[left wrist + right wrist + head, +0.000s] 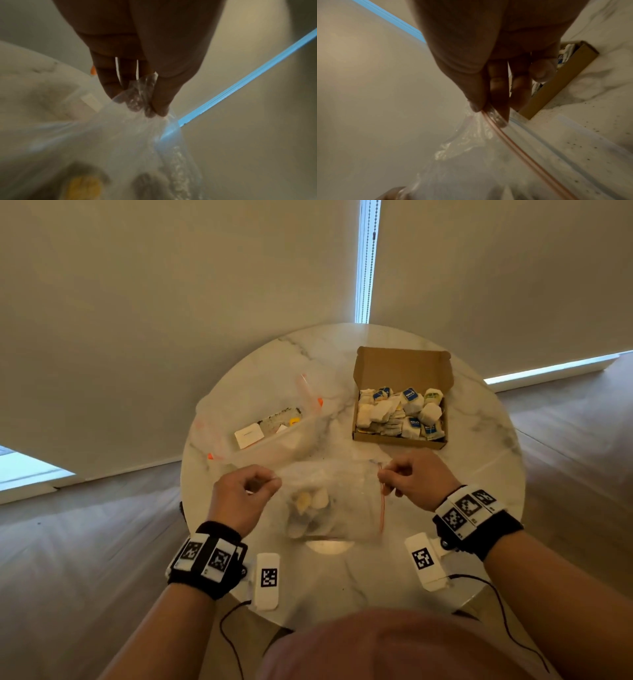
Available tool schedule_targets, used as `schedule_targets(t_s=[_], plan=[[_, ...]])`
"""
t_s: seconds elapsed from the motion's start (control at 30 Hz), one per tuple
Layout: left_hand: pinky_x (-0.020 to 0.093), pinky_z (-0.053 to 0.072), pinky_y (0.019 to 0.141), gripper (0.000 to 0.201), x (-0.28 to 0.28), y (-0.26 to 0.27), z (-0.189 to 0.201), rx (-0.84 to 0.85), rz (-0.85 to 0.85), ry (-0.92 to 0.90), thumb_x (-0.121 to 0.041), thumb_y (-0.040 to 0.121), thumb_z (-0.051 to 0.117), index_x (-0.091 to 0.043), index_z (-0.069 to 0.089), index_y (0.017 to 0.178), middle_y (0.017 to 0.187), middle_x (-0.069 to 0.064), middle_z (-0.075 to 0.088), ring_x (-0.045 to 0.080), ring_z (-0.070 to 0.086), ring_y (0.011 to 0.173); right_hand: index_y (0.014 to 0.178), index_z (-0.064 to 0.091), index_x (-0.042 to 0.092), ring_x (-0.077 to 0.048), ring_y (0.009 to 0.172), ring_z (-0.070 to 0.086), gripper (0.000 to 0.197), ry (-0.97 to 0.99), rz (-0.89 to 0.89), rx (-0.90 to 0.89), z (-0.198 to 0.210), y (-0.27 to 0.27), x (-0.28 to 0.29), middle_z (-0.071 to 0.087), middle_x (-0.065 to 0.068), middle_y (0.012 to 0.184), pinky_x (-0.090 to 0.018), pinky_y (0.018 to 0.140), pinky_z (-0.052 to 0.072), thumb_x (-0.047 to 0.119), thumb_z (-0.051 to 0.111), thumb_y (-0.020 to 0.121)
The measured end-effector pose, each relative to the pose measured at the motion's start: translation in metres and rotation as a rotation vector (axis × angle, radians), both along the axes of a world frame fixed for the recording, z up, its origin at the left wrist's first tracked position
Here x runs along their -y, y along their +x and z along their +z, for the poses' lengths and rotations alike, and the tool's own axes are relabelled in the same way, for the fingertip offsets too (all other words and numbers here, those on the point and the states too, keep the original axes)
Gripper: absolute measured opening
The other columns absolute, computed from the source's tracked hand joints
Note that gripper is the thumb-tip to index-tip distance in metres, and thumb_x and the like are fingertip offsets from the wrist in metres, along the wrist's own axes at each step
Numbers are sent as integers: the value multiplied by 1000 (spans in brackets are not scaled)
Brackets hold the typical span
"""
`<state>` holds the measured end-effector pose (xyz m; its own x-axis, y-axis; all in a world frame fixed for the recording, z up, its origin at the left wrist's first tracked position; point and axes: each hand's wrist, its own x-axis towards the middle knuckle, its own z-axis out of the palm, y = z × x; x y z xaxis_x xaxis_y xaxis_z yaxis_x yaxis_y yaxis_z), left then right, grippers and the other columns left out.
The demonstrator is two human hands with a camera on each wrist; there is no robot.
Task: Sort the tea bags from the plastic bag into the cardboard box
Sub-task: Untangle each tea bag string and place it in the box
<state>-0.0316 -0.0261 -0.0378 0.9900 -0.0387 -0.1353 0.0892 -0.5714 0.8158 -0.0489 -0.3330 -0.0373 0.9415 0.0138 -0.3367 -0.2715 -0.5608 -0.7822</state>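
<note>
Tea bags (pixel 310 503), pale and yellowish, sit bunched in the sagging middle of a clear plastic bag (pixel 337 508) that is stretched between the two hands above the near part of the round marble surface (pixel 479 474). The left hand (pixel 239 498) pinches one crumpled corner of the film between thumb and fingertips (pixel 109 89); the right hand (pixel 416 482) pinches the opposite edge at the bag's thin red zip strip (pixel 513 142). The film is thin, wrinkled and glossy. Farther back on the right stands an open brown cardboard box (pixel 400 440) with its lid flap upright, packed with white paper tea sachets, some with blue labels. To the left of it lies a second clear bag (pixel 267 433) with orange trim, holding a white card and dark crumbs.
</note>
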Motion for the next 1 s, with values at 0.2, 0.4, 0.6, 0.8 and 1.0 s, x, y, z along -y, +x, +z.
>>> schedule_targets(t_s=[0.2,0.4,0.6,0.8,1.0], plan=[[26,53,74,47,-7,-23,-5,-36,-66,-43,-18,75,84,-33,64,114,100,-12,68,10,63,87,76,73,14,-2,54,61,18,0,-40,7,-7,-12,10,72,3,66,-15,57,49,19,64,91],[32,49,89,79,-10,-34,-60,-379,-147,348,-28,59,94,-20,55,128,122,-5,60,18,59,106,70,69,17,-11,55,62,22,20,-57,1,-10,-12,6,71,0,65,-23,60,51,17,64,91],[26,45,70,19,-2,-23,-73,-342,-10,615,-31,86,71,-12,74,89,96,7,73,27,68,88,70,70,16,-13,58,64,22,1,-56,-17,-8,-13,10,72,0,65,-29,65,56,20,65,91],[30,46,83,19,0,-28,-72,-209,36,424,-18,89,68,-4,66,102,105,8,65,28,63,101,72,71,14,-15,60,65,22,-12,-81,-1,-1,-14,14,72,1,67,-30,68,55,21,63,92],[27,48,76,33,-4,-34,-87,-435,-162,592,-29,85,72,-12,63,112,105,7,70,25,66,100,72,68,15,-14,59,64,21,-7,-92,-2,-1,-15,14,72,0,68,-31,68,55,20,63,92]])
